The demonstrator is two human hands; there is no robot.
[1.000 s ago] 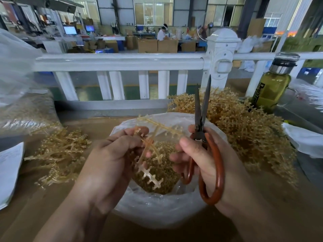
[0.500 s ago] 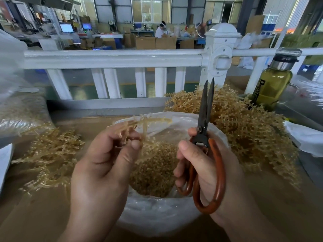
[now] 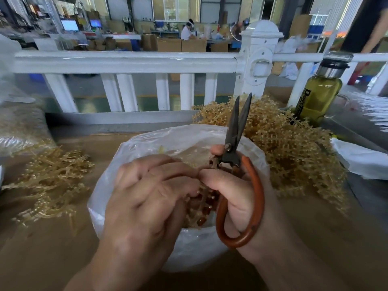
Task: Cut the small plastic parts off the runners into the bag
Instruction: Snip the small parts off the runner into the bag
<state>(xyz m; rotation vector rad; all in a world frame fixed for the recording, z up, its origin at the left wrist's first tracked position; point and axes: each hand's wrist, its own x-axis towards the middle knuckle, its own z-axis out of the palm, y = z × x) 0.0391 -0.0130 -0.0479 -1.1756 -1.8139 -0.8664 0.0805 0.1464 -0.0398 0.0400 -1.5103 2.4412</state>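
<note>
Both hands are right over the bag (image 3: pixel 147 143), dead centre, its clear plastic mouth rolled open on the brown table (image 3: pixel 42 248). The left hand (image 3: pixel 147 196) comes in from 7 o'clock, knuckles up, fingers curled together and bent down onto a runner (image 3: pixel 202 198). That yellow strip shows only in the gap between the two hands, so the exact grip is hidden. The right hand (image 3: pixel 235 198) comes in from 5 o'clock, fingers threaded through the orange loop handles of the scissors (image 3: pixel 237 148) and clamped on them, thumb tip pressed up against the left fingertips. The dark blades point straight to 12 o'clock, nearly closed, a thin sliver of daylight at the tips. Just under the hands, inside the bag, a patch of small parts (image 3: pixel 192 222) peeks through. At 2 o'clock sits a big heap of runners (image 3: pixel 294 156), touching the bag's rim. At 9 o'clock there is a second heap (image 3: pixel 52 179), flatter, lying just beside the bag. Behind the big heap, out at 2 o'clock, stands a bottle (image 3: pixel 319 97) of yellow-green liquid with a metal cap. A white railing (image 3: pixel 126 61) runs across at 12 o'clock, and at 3 o'clock a white sheet (image 3: pixel 361 158) lies on the table edge.
</note>
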